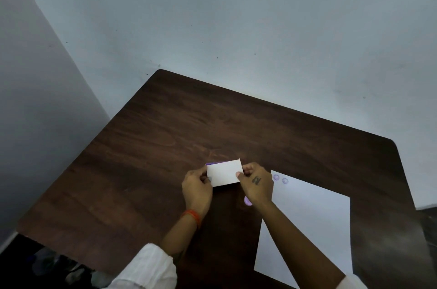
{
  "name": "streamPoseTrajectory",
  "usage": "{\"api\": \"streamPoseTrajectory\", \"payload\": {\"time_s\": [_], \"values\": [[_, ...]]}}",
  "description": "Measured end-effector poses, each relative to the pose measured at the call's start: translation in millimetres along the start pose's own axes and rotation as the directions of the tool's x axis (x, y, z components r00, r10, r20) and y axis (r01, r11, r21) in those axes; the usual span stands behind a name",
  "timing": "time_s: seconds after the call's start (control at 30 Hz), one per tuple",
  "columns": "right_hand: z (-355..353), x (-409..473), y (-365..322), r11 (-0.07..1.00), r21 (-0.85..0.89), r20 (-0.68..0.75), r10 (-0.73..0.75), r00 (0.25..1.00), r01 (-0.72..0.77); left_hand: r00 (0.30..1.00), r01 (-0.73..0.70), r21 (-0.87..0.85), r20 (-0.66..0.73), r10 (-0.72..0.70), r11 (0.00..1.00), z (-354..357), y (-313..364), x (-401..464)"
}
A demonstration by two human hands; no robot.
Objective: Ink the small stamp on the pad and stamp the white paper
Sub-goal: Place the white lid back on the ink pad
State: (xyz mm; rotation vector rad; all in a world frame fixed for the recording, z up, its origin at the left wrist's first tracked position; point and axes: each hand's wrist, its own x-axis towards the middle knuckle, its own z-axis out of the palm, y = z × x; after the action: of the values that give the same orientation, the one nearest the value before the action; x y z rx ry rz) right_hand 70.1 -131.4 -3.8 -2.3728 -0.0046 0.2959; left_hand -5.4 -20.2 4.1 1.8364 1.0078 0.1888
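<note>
The person wore white, finely ribbed sleeves (151, 265) pushed back well short of the wrists, leaving both forearms bare. An orange-red thread band (192, 216) circled the wrist just behind the left hand (197, 190). A small dark marking (256, 180), too blurred to read, sat on the back of the right hand (256, 184).

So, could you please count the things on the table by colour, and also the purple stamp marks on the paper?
White: 2, the ink pad box held by the left hand and right hand, and the white paper.
Purple: 1, a small object partly hidden under the right hand, probably the stamp.
Purple stamp marks: 2.
Total: 3 things, 2 marks.
</note>
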Motion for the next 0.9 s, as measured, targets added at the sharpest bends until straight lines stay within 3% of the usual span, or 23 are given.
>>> {"api": "streamPoseTrajectory", "payload": {"time_s": [0.33,0.9], "values": [[11,7,8,0.998,-0.037,0.038,0.056,0.998,-0.054,1.000,0.019,0.083,-0.014,-0.017,0.996,9,-3,5],[14,9,9,0.997,-0.049,0.061,0.063,0.996,-0.060,0.999,0.052,0.063,0.000,-0.052,0.997,11,-8,7]]}}
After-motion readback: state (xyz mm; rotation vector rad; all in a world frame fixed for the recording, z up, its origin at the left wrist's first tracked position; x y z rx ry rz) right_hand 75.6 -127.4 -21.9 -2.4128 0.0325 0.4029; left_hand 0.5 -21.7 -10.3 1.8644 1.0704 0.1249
